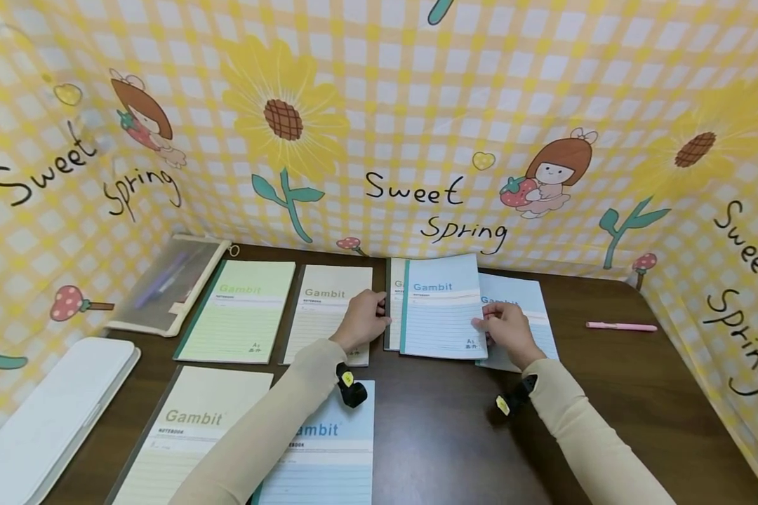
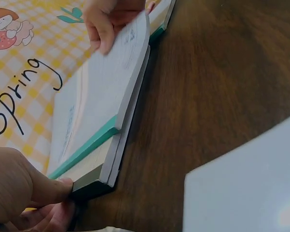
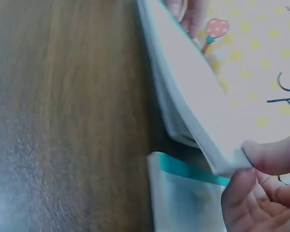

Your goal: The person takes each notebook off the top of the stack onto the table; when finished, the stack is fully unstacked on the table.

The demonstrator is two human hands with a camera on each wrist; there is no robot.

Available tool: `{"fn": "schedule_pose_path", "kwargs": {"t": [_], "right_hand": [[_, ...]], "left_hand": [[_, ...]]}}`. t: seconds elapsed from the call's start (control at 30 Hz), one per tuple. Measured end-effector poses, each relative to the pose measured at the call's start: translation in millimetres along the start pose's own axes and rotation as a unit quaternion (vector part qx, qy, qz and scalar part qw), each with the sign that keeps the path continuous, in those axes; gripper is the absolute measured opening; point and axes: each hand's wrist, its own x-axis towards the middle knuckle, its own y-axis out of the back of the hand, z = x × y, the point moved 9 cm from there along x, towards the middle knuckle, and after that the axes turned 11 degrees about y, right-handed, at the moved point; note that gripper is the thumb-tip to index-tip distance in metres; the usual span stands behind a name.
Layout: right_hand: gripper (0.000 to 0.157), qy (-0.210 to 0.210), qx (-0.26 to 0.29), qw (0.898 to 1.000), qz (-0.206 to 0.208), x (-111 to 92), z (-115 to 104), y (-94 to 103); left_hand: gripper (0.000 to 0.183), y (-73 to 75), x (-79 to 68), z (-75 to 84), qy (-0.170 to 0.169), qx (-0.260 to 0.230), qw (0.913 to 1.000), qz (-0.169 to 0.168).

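Observation:
A blue notebook [image 1: 445, 308] with a teal spine lies over a cream notebook [image 1: 394, 305] with a dark spine, whose left strip shows. My right hand [image 1: 508, 333] pinches the blue notebook's right edge between thumb and fingers. In the right wrist view that edge is raised off the notebook below. My left hand [image 1: 363, 321] holds the dark spine [image 2: 89, 183] of the lower notebook at its left side, thumb and fingers at the edge. Another blue notebook [image 1: 524, 319] lies to the right, partly behind my right hand.
Left of the pair lie a grey-spined notebook [image 1: 335, 277] and a green notebook [image 1: 246, 315]. Nearer me are a cream notebook [image 1: 189, 407] and a blue notebook [image 1: 347, 463], under my left forearm. A mesh pouch [image 1: 170, 280], a white case [image 1: 63, 414] and a pink pen [image 1: 622, 326] flank them.

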Motion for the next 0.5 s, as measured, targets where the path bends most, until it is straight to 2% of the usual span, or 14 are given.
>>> {"fn": "schedule_pose_path", "kwargs": {"t": [0.1, 0.27, 0.37, 0.5], "right_hand": [[0.02, 0.001, 0.057, 0.998, -0.035, -6.9, -4.8, 2.6], [0.018, 0.033, 0.112, 0.99, -0.075, -27.8, -22.0, 13.8], [0.021, 0.048, 0.135, 0.986, -0.088, -49.1, -34.8, 22.7], [0.023, 0.037, 0.18, 0.976, -0.113, -91.0, -42.8, 27.4]], "left_hand": [[0.052, 0.8, 0.6, -0.9, 0.008, -0.004, 1.0, -0.001], [0.053, 0.0, 2.0, -2.4, 0.016, -0.007, 0.9998, -0.006], [0.054, -0.7, 2.4, -2.1, 0.015, -0.007, 0.9998, -0.007], [0.053, 1.0, 1.7, 0.8, 0.009, -0.006, 0.9999, -0.005]]}}
